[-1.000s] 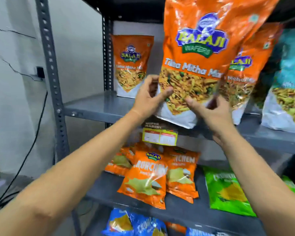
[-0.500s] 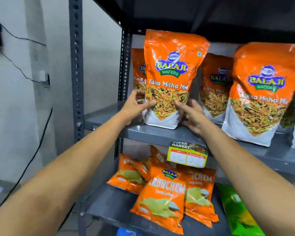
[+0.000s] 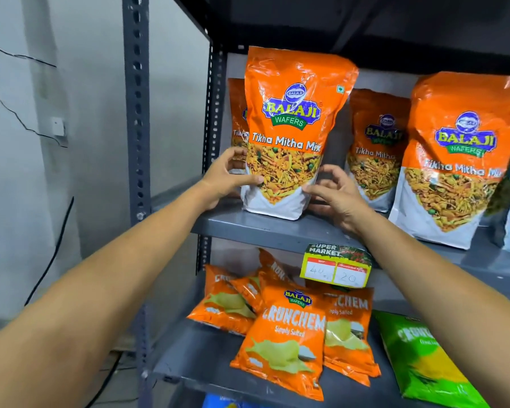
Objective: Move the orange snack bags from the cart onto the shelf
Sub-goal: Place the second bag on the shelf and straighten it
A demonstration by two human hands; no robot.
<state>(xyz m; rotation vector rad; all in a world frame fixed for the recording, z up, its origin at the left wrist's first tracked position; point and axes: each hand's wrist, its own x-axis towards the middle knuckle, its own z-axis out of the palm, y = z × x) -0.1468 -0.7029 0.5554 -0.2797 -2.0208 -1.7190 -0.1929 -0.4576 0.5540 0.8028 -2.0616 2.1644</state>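
Left hand [image 3: 227,179] pinches the orange bag [image 3: 292,128] — right hand [image 3: 336,198] fingers curled, perhaps touching — similar bags [image 3: 376,148] behind.

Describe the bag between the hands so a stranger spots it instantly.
On the grey metal rack, find the shelf above the price tag. Among its orange bags, the Tikha Mitha Mix bag stands front left, alone between left hand and right hand.

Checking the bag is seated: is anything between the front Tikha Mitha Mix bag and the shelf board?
Nothing visible. The front bag stands upright on the shelf, left hand and right hand at its lower sides.
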